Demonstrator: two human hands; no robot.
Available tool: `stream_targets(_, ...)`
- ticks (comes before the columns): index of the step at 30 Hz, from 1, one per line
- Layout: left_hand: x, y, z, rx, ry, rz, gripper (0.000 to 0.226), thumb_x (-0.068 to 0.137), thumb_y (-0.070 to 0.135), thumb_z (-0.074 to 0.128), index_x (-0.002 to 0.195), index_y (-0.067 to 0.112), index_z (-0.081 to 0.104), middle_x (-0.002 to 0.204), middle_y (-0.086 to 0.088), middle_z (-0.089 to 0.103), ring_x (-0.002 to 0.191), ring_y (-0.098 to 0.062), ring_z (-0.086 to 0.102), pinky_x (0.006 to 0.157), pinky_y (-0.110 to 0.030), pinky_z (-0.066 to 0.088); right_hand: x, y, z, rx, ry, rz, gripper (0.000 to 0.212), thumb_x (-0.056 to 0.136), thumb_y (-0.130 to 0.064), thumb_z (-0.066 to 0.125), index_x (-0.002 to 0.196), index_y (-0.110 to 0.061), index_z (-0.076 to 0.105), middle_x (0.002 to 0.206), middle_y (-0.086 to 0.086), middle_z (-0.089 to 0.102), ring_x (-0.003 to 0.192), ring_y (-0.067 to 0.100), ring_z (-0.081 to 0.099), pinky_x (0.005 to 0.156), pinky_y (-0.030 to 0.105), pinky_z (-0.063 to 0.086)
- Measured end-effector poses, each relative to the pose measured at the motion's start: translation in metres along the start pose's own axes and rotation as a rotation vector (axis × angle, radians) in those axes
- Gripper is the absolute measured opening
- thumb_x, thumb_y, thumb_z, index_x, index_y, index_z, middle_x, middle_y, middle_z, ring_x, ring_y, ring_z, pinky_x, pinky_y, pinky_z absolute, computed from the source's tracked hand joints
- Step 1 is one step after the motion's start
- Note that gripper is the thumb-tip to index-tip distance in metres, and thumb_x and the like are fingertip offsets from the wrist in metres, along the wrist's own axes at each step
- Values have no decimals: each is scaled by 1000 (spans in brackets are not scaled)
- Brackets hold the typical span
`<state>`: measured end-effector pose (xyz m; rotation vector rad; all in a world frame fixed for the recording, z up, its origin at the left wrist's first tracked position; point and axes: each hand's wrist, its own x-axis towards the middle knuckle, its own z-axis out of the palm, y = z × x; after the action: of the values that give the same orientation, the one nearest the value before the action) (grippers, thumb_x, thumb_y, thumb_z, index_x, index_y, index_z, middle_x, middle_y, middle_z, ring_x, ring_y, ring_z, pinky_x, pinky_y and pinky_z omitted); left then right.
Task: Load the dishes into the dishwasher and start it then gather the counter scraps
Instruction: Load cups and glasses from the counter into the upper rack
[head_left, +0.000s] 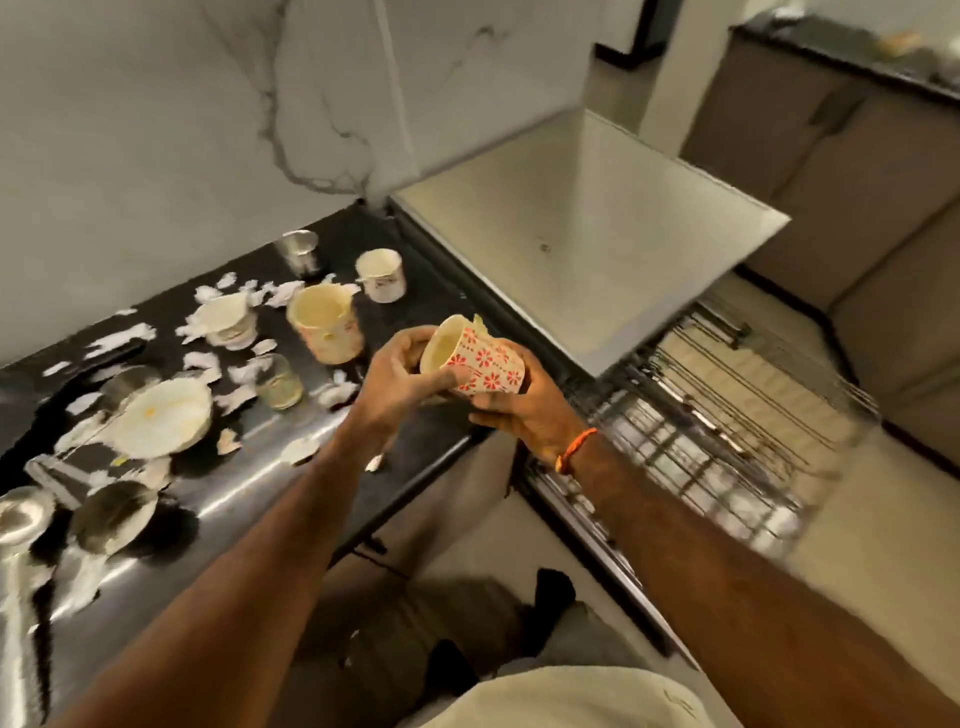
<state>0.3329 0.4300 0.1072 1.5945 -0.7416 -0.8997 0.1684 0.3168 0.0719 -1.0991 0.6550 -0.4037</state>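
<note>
both hands hold one red-flowered cup (475, 361) tilted on its side, above the edge of the dark surface (270, 457). the left hand (397, 371) curls its fingers (410, 338) round the rim; the right hand (524, 410) grips the base from below. three more pale cups (324, 330) stand on the surface among white scraps (122, 335). the wire dishwasher rack (717, 405) sits pulled out at the right. no writing is legible.

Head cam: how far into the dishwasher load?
Done: the rack is pulled out; what it holds is too blurred to tell. In hand: both left hand and right hand hold the floral cup. Left: the mugs, plate, steel bowls, scraps.
</note>
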Motion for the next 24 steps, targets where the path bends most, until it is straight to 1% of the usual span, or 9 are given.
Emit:
stream_targets(4,22,2,84,-147,-246,-64,56,88,2,73,139,6,51,126,-14,70,117,-32,67,85,-44,62,-41,-12,-71,182,203,-40,76,71,5,76,137,-20,47,126,13,59,114,33,62,88,57,57)
stream_targets(6,33,3,126,-143,-350,-76,58,87,1,72,140,5,49,127,-13,69,118,-32,66,84,-41,62,-64,-16,-107,239,291,-71,74,75,10,74,137,-20,47,128,14,59,116,35,62,90,55,57)
stream_targets(10,49,5,199,-12,-538,16,71,74,13,84,137,20,54,133,-6,65,120,-22,66,87,-34,59,-105,-17,-176,255,458,-129,79,71,11,74,140,-17,47,139,19,53,125,39,57,91,52,57)
stream_targets(13,61,-1,251,158,-679,85,73,81,4,81,146,18,49,135,-1,64,123,-16,64,96,-31,56,-129,-15,-224,199,574,-122,77,67,6,72,138,-17,49,138,17,51,125,39,55,92,53,56)
stream_targets(15,67,-11,285,254,-754,94,74,82,6,82,147,20,48,134,2,64,120,-15,65,93,-27,57,-141,-11,-256,73,671,-86,77,66,-1,75,137,-19,50,135,14,51,124,37,55,91,52,57)
stream_targets(17,71,-29,315,361,-809,109,73,83,6,80,147,19,47,136,3,60,117,-15,66,89,-25,58,-148,1,-283,-152,771,-20,80,66,-11,82,138,-23,50,133,8,51,123,32,55,91,52,58)
stream_targets(21,74,-75,368,591,-1002,30,80,87,-2,68,157,17,33,140,-6,55,110,-18,65,69,-21,58,-151,43,-329,-584,887,125,84,60,-26,87,136,-28,49,130,2,52,120,22,53,98,46,53)
stream_targets(22,74,-85,376,643,-1070,-3,83,86,-5,63,159,17,29,146,-8,51,117,-21,63,72,-24,59,-151,53,-334,-667,879,158,85,61,-25,88,137,-26,50,131,3,51,122,23,50,101,45,49)
stream_targets(24,76,-108,395,755,-1143,-17,85,83,-4,58,159,18,27,154,-10,45,130,-24,55,95,-32,56,-148,78,-350,-783,851,221,86,64,-24,88,140,-20,49,133,9,50,124,27,46,106,42,42)
